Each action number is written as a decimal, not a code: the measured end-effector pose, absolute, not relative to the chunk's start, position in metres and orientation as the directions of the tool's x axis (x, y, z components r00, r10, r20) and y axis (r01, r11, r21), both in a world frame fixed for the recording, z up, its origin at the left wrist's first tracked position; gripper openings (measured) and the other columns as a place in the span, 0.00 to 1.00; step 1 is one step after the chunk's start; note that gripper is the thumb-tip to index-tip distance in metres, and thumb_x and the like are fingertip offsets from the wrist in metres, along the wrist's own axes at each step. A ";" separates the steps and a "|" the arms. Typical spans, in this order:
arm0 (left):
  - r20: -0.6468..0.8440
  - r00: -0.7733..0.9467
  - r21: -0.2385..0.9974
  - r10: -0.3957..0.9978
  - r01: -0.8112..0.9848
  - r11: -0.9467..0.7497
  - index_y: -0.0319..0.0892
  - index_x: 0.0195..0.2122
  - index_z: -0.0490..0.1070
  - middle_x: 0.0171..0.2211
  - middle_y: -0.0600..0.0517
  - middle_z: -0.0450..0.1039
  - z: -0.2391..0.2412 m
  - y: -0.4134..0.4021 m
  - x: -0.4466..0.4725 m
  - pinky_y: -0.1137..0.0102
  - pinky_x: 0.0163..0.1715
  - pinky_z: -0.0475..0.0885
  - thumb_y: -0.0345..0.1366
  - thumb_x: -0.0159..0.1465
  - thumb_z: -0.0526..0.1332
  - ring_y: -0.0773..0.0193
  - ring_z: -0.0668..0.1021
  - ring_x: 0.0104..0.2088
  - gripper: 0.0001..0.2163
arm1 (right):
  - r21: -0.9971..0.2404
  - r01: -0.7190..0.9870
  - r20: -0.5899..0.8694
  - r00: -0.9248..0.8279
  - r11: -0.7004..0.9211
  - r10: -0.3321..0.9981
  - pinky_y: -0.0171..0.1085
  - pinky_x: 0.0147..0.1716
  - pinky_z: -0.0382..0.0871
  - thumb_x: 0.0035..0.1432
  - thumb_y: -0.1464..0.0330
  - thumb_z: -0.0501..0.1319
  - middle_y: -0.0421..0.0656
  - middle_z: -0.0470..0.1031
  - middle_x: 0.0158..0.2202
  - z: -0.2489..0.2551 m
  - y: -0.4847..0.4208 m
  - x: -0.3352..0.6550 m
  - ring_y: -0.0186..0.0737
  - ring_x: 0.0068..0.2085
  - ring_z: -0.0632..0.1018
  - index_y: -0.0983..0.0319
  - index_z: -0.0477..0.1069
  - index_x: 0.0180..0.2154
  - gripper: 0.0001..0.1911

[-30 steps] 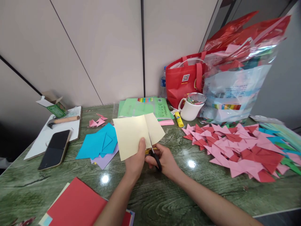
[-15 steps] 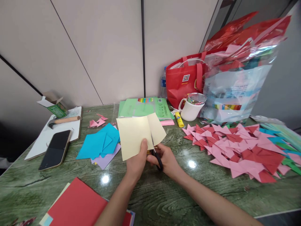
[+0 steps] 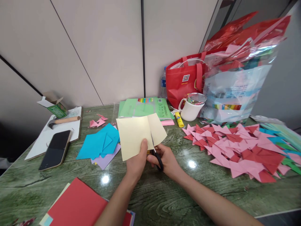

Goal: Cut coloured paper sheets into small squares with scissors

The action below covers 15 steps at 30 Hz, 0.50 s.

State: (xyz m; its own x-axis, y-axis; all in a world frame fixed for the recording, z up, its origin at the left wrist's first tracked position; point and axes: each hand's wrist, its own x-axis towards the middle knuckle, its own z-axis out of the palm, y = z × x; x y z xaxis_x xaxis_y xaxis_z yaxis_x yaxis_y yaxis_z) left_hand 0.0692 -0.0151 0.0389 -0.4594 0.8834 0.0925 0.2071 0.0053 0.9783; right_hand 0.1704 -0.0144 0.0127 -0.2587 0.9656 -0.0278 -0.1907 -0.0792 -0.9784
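My left hand [image 3: 138, 158] grips a sheet of pale yellow paper [image 3: 133, 131] by its lower edge, thumb on top. In my right hand [image 3: 166, 158] is a pair of scissors [image 3: 159, 160] with black handles. Their blades sit in a slit that runs up the sheet, and a narrower strip on the right tilts away from the larger part. Part of the blades is hidden by the paper. Left of the sheet lie blue paper pieces [image 3: 94, 146] over a purple one [image 3: 104, 161].
Pink and red folded paper pieces [image 3: 235, 147] spread over the table's right side. Behind them stand a white mug [image 3: 189, 111], a glue stick [image 3: 179, 120], a red bag [image 3: 176, 86] and a plastic bag [image 3: 235, 91]. A phone [image 3: 55, 149] and hammer [image 3: 67, 120] lie left; red paper [image 3: 77, 204] is in front.
The paper's right strip has swung slightly outward to the right. My right hand and the scissors have shifted by a hair; my left hand has stayed in place.
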 end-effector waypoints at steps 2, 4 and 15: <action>0.087 -0.459 0.975 0.884 0.221 0.019 0.41 0.42 0.70 0.47 0.47 0.70 0.039 -0.015 0.069 0.65 0.56 0.55 0.38 0.53 0.60 0.59 0.68 0.51 0.15 | -0.978 -0.193 -0.022 -0.257 -0.074 0.966 0.30 0.15 0.60 0.36 0.59 0.68 0.34 0.65 0.16 0.013 -0.015 0.170 0.29 0.17 0.64 0.63 0.65 0.28 0.19; 0.086 -0.453 0.972 0.888 0.234 0.025 0.41 0.42 0.70 0.47 0.47 0.71 0.039 -0.015 0.069 0.65 0.55 0.56 0.38 0.53 0.60 0.59 0.69 0.51 0.15 | -0.977 -0.198 -0.019 -0.259 -0.073 0.966 0.30 0.15 0.60 0.37 0.60 0.68 0.34 0.65 0.16 0.013 -0.015 0.171 0.29 0.16 0.64 0.63 0.65 0.27 0.18; 0.066 -0.458 0.988 0.887 0.157 0.008 0.42 0.42 0.71 0.45 0.48 0.72 0.037 -0.015 0.069 0.64 0.56 0.54 0.39 0.50 0.63 0.57 0.68 0.51 0.17 | -0.980 -0.184 -0.016 -0.279 -0.070 0.960 0.30 0.14 0.60 0.39 0.59 0.67 0.35 0.66 0.18 0.008 -0.014 0.172 0.29 0.16 0.65 0.63 0.64 0.28 0.18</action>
State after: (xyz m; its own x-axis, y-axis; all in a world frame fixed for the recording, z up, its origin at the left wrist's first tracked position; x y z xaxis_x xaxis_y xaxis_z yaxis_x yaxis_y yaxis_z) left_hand 0.0687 -0.0145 0.0374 -0.4577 0.8867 0.0656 0.1574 0.0082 0.9875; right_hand 0.1720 -0.0141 0.0084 -0.2785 0.9603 -0.0162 -0.1843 -0.0700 -0.9804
